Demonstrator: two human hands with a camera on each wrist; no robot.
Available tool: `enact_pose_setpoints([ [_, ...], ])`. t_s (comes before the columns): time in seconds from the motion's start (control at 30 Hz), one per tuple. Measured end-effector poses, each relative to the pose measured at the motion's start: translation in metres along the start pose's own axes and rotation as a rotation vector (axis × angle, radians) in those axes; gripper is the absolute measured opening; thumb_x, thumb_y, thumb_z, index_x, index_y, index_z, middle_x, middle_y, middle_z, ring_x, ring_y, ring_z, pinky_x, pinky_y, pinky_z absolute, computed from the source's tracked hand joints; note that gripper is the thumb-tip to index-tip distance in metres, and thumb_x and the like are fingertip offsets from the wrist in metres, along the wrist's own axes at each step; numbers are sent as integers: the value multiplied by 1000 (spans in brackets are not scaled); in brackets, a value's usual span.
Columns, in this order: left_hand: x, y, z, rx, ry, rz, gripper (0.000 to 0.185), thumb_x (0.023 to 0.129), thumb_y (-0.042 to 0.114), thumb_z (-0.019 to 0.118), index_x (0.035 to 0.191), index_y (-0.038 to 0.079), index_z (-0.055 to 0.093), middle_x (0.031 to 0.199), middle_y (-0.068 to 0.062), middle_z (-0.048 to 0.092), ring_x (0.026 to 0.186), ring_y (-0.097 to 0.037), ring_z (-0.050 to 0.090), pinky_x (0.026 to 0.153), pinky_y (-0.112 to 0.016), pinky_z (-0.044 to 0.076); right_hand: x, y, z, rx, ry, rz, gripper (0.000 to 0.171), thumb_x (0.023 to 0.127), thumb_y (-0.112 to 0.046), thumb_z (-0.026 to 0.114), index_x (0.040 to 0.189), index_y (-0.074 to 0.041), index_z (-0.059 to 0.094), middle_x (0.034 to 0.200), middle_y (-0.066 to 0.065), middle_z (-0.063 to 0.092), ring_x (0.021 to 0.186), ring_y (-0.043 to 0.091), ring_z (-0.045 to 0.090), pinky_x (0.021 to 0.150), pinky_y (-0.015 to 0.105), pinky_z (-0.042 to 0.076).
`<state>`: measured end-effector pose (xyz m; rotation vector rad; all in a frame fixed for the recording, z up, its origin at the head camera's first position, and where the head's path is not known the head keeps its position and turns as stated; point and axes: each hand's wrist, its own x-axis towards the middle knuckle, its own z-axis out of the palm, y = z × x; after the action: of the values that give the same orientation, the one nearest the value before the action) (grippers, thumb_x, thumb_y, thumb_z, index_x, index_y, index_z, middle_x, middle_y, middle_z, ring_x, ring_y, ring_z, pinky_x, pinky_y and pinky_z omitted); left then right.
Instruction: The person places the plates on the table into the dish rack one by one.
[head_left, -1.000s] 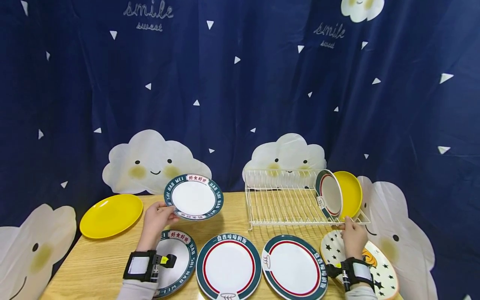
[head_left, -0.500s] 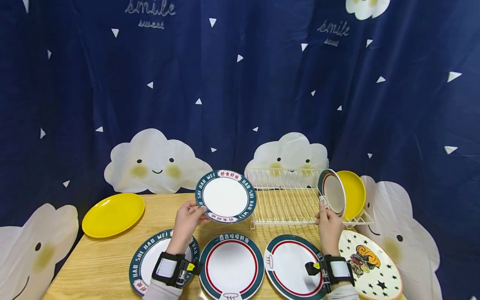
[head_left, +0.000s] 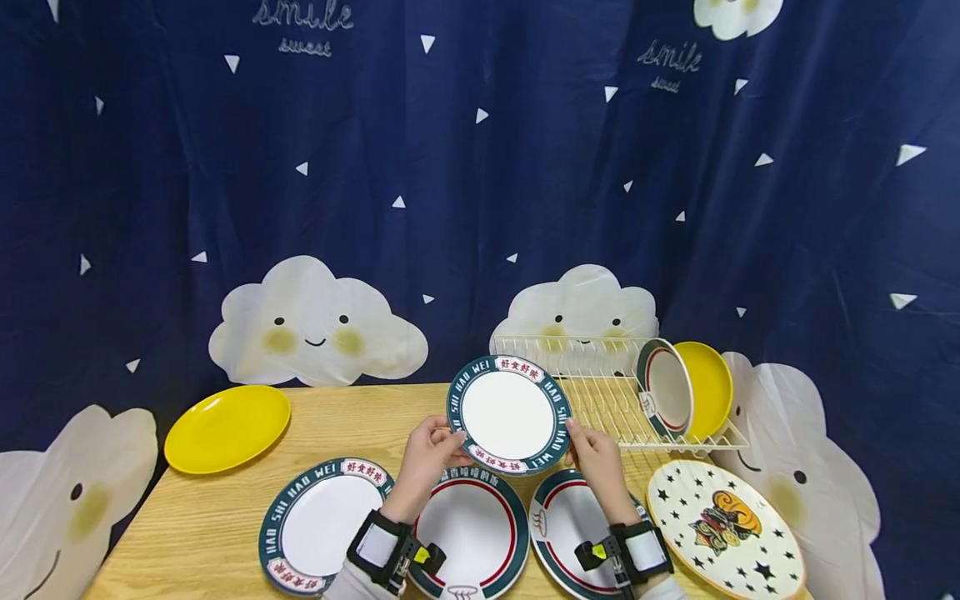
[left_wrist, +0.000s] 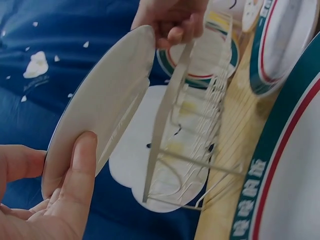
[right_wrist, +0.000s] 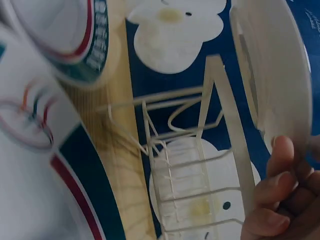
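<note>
Both hands hold a white plate with a dark green lettered rim (head_left: pixel 510 414) tilted above the table, just in front of the white wire dish rack (head_left: pixel 600 392). My left hand (head_left: pixel 433 442) pinches its left rim, thumb on the face. My right hand (head_left: pixel 588 446) grips the right rim. The left wrist view shows the plate's pale underside (left_wrist: pixel 100 110) with my left hand (left_wrist: pixel 70 200) at its lower edge and my right hand (left_wrist: pixel 170 20) at the far edge. In the right wrist view, the fingers (right_wrist: pixel 275 195) curl on the plate's rim (right_wrist: pixel 275 75).
In the rack's right end stand a green-and-red-rimmed plate (head_left: pixel 663 387) and a yellow plate (head_left: pixel 708 387). On the wooden table (head_left: pixel 195 533) lie a yellow plate (head_left: pixel 227 427), a lettered green plate (head_left: pixel 322 525), two red-ringed plates (head_left: pixel 468 533) (head_left: pixel 558 521) and a star-patterned plate (head_left: pixel 723 529).
My left hand carried the lettered plate rightwards from the table's left to the rack's front. My right hand left the rack's right end and took hold of the plate's right rim.
</note>
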<state>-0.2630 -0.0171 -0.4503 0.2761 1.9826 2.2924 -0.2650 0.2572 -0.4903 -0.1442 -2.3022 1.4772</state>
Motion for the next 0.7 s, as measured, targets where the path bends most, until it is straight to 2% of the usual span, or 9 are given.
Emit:
enact_pose_setpoints([
  [0.1,-1,-5,5,-5,-27,-2,36,88,10,54,118,-4,42,90,-25,61,73,-21,66,68,-34,57,-9,-22,-4,91,-55,133,49,88,-43,51,60,-3,55,51,8,53,43,16,43,37,25,33],
  [0.2,0,-10,7,-6,-41,-9,35,88,10,54,118,-5,42,90,-24,63,72,-20,66,68,-33,57,-10,-27,-9,192,-106,260,41,88,-36,54,62,-4,56,51,2,50,44,13,42,40,22,35],
  [0.27,-1,-12,8,-2,-51,-14,35,88,10,55,117,-5,43,90,-22,63,72,-19,67,69,-33,57,-10,-28,-13,224,-137,298,36,89,-32,53,65,-4,57,51,-1,50,44,11,43,41,21,36],
  [0.47,0,-11,14,-15,-99,-59,40,87,17,57,118,-4,42,90,-18,66,71,-19,67,69,-34,57,-9,-28,-28,228,-136,285,33,90,-25,52,65,-5,57,49,-1,49,44,10,44,42,20,38],
  [0.6,3,-12,19,-1,-133,-68,42,86,20,59,118,-4,46,86,-16,67,69,-20,67,68,-36,57,-9,-35,-40,225,-83,260,35,89,-28,54,64,-3,57,48,-1,49,47,12,45,46,22,40],
  [0.7,5,-13,22,19,-151,-57,41,86,21,59,116,-4,48,86,-17,66,71,-25,67,68,-36,57,-8,-37,-48,195,-36,193,38,88,-32,54,65,-1,58,49,-2,49,48,12,45,47,24,41],
])
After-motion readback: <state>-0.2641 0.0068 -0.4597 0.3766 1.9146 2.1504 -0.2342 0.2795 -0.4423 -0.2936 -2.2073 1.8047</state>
